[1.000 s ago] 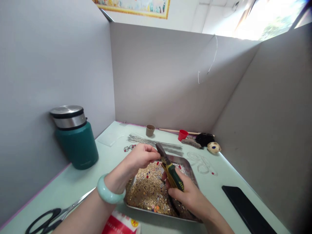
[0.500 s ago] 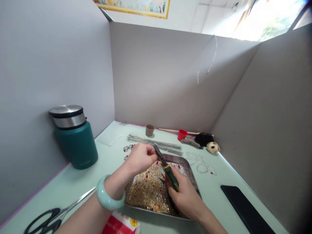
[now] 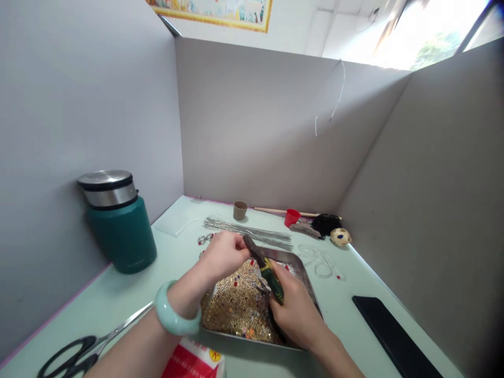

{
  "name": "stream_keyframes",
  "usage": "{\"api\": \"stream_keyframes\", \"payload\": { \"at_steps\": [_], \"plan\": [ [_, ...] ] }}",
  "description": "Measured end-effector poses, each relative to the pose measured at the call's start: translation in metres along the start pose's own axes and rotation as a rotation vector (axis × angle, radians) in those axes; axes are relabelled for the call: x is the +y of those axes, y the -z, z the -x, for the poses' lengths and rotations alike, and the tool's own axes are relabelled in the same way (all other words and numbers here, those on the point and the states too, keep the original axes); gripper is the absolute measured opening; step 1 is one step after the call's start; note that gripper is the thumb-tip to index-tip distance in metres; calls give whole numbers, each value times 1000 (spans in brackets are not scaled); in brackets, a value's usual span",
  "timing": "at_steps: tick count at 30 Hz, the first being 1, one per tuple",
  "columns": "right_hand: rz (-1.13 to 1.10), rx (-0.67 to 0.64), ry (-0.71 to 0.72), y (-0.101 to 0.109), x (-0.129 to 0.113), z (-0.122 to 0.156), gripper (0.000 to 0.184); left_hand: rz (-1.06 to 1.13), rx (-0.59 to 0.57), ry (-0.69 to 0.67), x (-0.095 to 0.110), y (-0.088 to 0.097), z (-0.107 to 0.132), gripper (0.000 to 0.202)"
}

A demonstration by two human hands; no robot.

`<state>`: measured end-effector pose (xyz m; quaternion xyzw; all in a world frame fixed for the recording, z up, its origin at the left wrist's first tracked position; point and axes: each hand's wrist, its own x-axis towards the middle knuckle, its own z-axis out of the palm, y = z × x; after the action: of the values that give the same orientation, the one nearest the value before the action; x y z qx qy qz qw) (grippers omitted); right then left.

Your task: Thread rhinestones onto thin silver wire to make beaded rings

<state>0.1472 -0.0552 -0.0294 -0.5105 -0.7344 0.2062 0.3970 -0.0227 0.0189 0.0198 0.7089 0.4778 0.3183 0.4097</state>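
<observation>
Pliers (image 3: 274,283) with dark heads and green handles sit in the right hand (image 3: 293,302), above the far part of a metal tray (image 3: 298,264), their tips pointing away and to the left; the right hand is closed round the handles, fingers wrapped firmly; the left hand (image 3: 224,255) is nearly closed as well, thumb and fingertips drawn together beside the plier tips, though whether they touch the metal, and what if anything lies between them, I cannot tell; a pale green bangle (image 3: 167,315) circles the left wrist; gold beads (image 3: 232,307) cover much of the tray's floor, with a few red ones among them; just beyond the tray lies a bundle of thin wires (image 3: 263,234), with a brown cup (image 3: 240,211) behind it and a red cup (image 3: 292,218) farther right; clear cord (image 3: 323,268) lies looped to the right of the tray; scissors (image 3: 103,340) rest at the near left, partly behind the left forearm, and a teal bottle (image 3: 122,233) stands upright beyond them.
</observation>
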Motion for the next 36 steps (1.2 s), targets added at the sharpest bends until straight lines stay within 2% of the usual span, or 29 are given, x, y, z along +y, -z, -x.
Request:
{"api": "stream_keyframes", "payload": {
  "at_steps": [2,3,7,8,9,12,14,18,21,24,28,36],
  "plan": [
    [23,44,16,-1,1,0,65,-69,68,-9,0,-2,0,14],
    [13,37,2,-1,1,1,63,-29,49,-19,1,-2,0,13],
    [-140,-114,-119,5,0,3,25,316,-191,6,2,-1,-1,17],
    [-160,-125,-132,6,0,3,21,352,-218,26,2,-1,-1,18],
    [-161,-112,-131,7,0,2,22,346,-206,35,1,-1,-2,18],
    [-106,-50,-101,6,-1,0,36,172,-21,-21,-2,-5,-4,16],
    [-109,-65,-105,6,-1,-1,39,109,46,-57,-3,-8,-5,15],
    [-252,-142,-191,7,1,-2,45,215,-14,-58,-2,-8,-5,13],
    [-388,-178,-245,9,5,0,52,229,-3,-57,-1,-7,-5,11],
    [-457,-191,-259,10,8,1,47,216,23,-54,0,-7,-5,9],
    [-389,-169,-254,9,7,2,48,223,18,-26,2,-7,-4,9],
    [-188,-126,-192,4,2,2,62,210,-15,-11,4,-5,-3,10]
  ]
}}
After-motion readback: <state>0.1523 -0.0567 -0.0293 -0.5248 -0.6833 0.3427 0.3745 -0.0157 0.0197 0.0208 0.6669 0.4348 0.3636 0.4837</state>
